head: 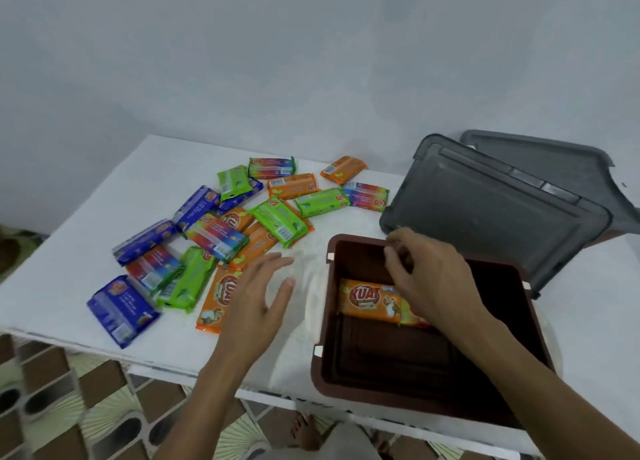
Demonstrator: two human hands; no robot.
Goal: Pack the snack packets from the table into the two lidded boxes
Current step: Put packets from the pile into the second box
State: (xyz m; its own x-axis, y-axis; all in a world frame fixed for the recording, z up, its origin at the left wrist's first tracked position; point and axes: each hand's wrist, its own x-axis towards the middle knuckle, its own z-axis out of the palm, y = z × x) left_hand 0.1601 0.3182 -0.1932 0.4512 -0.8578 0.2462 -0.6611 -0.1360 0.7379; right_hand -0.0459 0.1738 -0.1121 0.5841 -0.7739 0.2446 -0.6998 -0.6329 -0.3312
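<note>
An open brown box (320,307) stands at the table's front right with an orange snack packet (369,300) lying flat inside it. My right hand (429,279) hovers over the box's inside, fingers loosely curled, holding nothing. My left hand (256,303) is open, fingers spread, just above the table between the box and the pile. It partly covers another orange packet (216,300). Several blue, green, orange and rainbow packets (214,234) lie scattered on the left half.
Two dark grey lids (485,210) lie overlapping behind the brown box at the right. The white table (104,196) ends near me at a front edge (104,348), with patterned floor tiles and my feet below. A pale wall stands behind.
</note>
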